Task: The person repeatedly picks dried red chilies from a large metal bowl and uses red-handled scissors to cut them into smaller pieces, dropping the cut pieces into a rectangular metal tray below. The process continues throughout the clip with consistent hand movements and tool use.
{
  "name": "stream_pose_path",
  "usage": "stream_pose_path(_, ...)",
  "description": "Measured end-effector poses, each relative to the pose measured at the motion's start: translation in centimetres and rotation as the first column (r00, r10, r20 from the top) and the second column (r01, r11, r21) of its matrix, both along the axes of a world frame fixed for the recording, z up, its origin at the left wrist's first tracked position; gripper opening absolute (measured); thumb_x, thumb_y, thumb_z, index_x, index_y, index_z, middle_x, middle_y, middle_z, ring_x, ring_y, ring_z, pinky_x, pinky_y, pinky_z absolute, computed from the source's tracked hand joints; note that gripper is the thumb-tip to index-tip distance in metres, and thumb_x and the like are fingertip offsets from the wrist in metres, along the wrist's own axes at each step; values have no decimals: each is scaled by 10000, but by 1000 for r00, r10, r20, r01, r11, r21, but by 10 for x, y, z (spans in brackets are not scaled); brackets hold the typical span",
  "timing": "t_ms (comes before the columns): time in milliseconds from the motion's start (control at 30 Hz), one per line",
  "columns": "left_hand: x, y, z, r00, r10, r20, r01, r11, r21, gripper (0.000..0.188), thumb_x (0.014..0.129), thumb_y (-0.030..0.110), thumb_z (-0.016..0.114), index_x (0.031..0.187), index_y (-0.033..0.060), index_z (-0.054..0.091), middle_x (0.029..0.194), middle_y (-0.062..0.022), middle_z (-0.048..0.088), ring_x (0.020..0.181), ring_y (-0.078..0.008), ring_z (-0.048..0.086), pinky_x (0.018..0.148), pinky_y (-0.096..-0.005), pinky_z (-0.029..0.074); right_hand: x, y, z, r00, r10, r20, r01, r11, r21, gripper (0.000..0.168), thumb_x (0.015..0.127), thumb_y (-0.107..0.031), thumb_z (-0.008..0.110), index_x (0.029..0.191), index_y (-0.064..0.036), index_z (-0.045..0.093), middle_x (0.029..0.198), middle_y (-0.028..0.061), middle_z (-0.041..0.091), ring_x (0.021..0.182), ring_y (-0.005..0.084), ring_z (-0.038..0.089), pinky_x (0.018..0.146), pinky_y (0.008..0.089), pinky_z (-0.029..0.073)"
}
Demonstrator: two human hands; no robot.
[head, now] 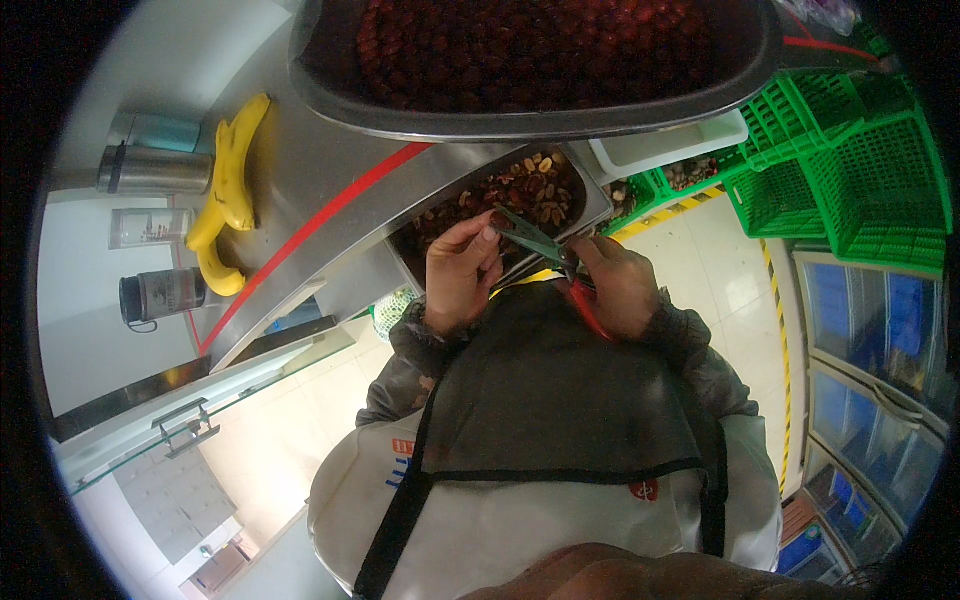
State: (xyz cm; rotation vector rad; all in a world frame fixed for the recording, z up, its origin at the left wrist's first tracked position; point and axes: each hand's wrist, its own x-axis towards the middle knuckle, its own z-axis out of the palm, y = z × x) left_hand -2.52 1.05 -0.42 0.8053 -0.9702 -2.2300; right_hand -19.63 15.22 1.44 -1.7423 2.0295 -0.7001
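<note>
In my left hand [459, 279], a small dark red fruit, apparently a jujube [501, 220], is pinched between thumb and fingers. My right hand [621, 289] grips scissors [537, 240] with red handles. Their blades point left and reach the fruit. Below both hands sits a metal tray [598, 204] holding many cut fruit pieces [551, 202], some with pale centres showing. Beyond it, a large metal basin [525, 126] contains a heap of whole dark red fruit [525, 60]. My forearms partly hide the tray's near side.
Bananas [238, 180] lie on the steel counter [330, 180] at left, beside a steel flask [157, 169] and other drink containers. A white bin [671, 146] and green plastic crates [874, 172] stand at right. Glass-door cabinets [862, 375] line the right side.
</note>
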Motion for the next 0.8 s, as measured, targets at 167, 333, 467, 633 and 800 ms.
stream_pose_path(167,0,0,0,1000,7,-25,-8,999,-37,200,905,59,566,1096,26,613,683,28,481,550,-68,362,448,-223,301,1,-1,2,1000,-8,-15,8,1000,2,414,775,-186,700,1113,-47,503,926,148,601,762,312,634,641,394,525)
stream_pose_path(333,-2,3,5,997,50,53,-43,990,-131,193,902,77,581,1080,17,623,668,14,483,539,-73,362,436,-235,321,2,-1,2,999,-35,-13,34,999,-24,345,766,-228,667,1038,-75,520,850,158,594,753,341,612,620,433,502)
stream_pose_path(467,-2,5,4,996,68,54,-57,979,-196,192,902,99,590,1071,16,627,633,7,470,519,-72,358,421,-236,321,0,2,-11,1000,-6,20,7,999,-32,348,766,-182,650,1065,-72,510,848,163,596,750,349,611,614,440,500)
stream_pose_path(633,-1,7,0,993,103,62,-87,973,-214,192,906,109,589,1067,11,627,604,3,468,488,-66,354,404,-234,312,2,4,-15,999,23,27,-22,999,-38,376,771,-149,630,1110,-62,493,837,169,597,754,367,607,605,450,501)
stream_pose_path(800,-1,7,3,970,139,201,-79,957,-280,153,899,84,594,1008,-17,630,643,-9,518,472,-60,408,403,-225,354,2,7,-27,998,51,25,-53,996,70,391,783,-111,597,1151,-58,475,837,185,606,745,375,610,582,461,496)
